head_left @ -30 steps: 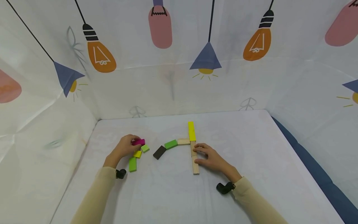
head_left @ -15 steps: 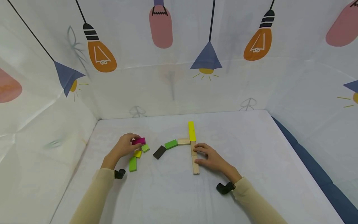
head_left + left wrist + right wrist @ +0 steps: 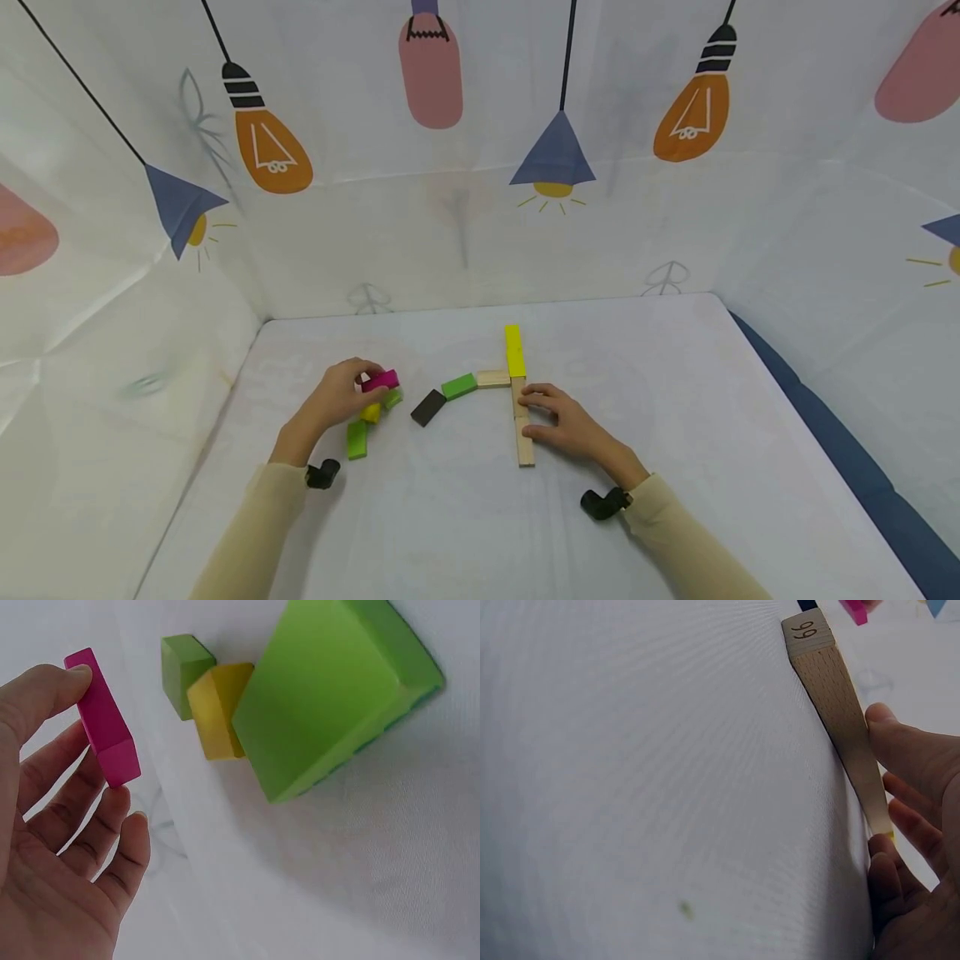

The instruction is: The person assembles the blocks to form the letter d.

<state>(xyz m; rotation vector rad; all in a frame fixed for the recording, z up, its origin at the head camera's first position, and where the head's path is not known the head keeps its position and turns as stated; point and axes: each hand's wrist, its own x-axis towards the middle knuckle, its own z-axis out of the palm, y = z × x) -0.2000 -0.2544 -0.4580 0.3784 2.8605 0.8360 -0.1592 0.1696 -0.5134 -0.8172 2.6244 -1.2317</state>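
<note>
My left hand (image 3: 341, 392) pinches a magenta block (image 3: 105, 720) between thumb and fingers; in the left wrist view it hangs apart from the other blocks. In the head view it overlaps a small light green block (image 3: 393, 399). Beside that sits a yellow block (image 3: 217, 712), tilted, with a larger light green block (image 3: 315, 697) at its near side. My right hand (image 3: 566, 423) rests at the right side of two plain wooden blocks (image 3: 524, 442) laid end to end. Its thumb touches the wood block marked with digits (image 3: 840, 720), fingers loosely bent.
A yellow block pair (image 3: 514, 350) continues the wooden line toward the back. Leftward from it curve a pale wooden block (image 3: 492, 380), a green block (image 3: 459, 387) and a dark block (image 3: 428, 408). A gap separates the dark block from the left group. White cloth (image 3: 450, 517) covers the table.
My left hand has shifted slightly right with the magenta block, which now overlaps the small light green one. The small yellow block has changed its tilt. My right hand stays put.
</note>
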